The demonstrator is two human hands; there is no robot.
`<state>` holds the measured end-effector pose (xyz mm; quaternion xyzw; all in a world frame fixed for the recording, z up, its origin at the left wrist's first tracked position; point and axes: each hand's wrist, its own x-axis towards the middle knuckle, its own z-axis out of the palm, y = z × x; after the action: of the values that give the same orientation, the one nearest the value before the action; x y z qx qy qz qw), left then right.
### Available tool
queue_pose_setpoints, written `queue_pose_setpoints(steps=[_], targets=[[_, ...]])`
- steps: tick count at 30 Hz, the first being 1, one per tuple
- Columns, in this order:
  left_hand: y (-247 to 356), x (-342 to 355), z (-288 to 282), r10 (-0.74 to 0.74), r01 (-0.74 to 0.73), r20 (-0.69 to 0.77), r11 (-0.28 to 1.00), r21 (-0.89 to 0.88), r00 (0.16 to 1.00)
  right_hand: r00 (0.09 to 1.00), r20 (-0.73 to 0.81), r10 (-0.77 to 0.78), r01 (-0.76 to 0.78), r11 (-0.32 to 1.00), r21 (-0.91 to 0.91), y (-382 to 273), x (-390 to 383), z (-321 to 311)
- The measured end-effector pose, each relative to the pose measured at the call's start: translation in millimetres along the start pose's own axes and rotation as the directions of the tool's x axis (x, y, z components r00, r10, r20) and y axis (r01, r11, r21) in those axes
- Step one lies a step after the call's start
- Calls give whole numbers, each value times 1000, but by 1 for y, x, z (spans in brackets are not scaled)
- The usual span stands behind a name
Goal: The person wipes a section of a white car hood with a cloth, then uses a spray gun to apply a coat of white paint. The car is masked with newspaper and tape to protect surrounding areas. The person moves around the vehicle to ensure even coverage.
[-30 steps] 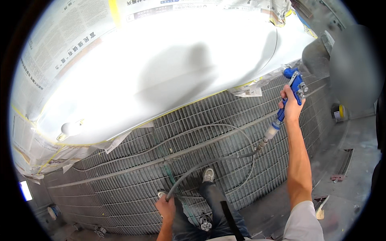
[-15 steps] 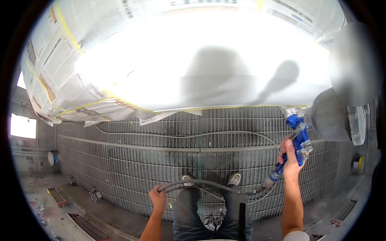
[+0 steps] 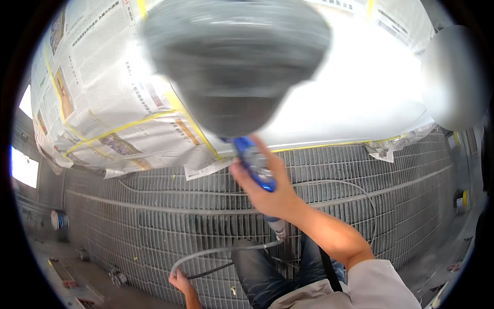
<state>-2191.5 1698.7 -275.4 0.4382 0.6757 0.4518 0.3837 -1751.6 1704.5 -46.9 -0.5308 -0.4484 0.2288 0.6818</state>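
Observation:
My right hand [image 3: 270,198], on an outstretched forearm, grips a blue spray gun [image 3: 252,162]. Above the gun its large grey cup [image 3: 234,62] is motion-blurred and hides part of a white panel [image 3: 360,98]; whether they touch I cannot tell. Newspaper masking [image 3: 92,87] and yellow tape [image 3: 126,123] border the panel. A grey hose [image 3: 216,251] runs from the gun's lower end to my left hand [image 3: 179,279], which is closed around it at lower left.
Metal floor grating [image 3: 144,232] lies under my feet, with more hose looped over it. Tins or reels stand at the right [image 3: 460,201] and left [image 3: 59,220]. A blurred grey rounded shape [image 3: 453,77] fills the upper right edge.
My right hand has swept the gun leftward from the right side to the middle, bringing the cup across the panel. My left hand is now farther left and lower in view.

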Motion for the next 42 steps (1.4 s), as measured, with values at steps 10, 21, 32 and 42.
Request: queue_pose_setpoints(steps=[10,21,32,42], targets=[[-71,-8,121,445,-455,226,891,-9,867,966,-214,148,-175,978,-114,83,-73,-112],[-10,-101,263,578,-706,461,688,169,674,823,-565,59,-103,993,-48,75,-134,-315],[-7,-197,368,504,-837,771,543,67,389,575,-800,-169,-109,954,-280,77,-185,-528],[-27,-203,377,439,-831,828,554,55,348,185,-937,-296,-269,902,-338,86,-204,-596]])
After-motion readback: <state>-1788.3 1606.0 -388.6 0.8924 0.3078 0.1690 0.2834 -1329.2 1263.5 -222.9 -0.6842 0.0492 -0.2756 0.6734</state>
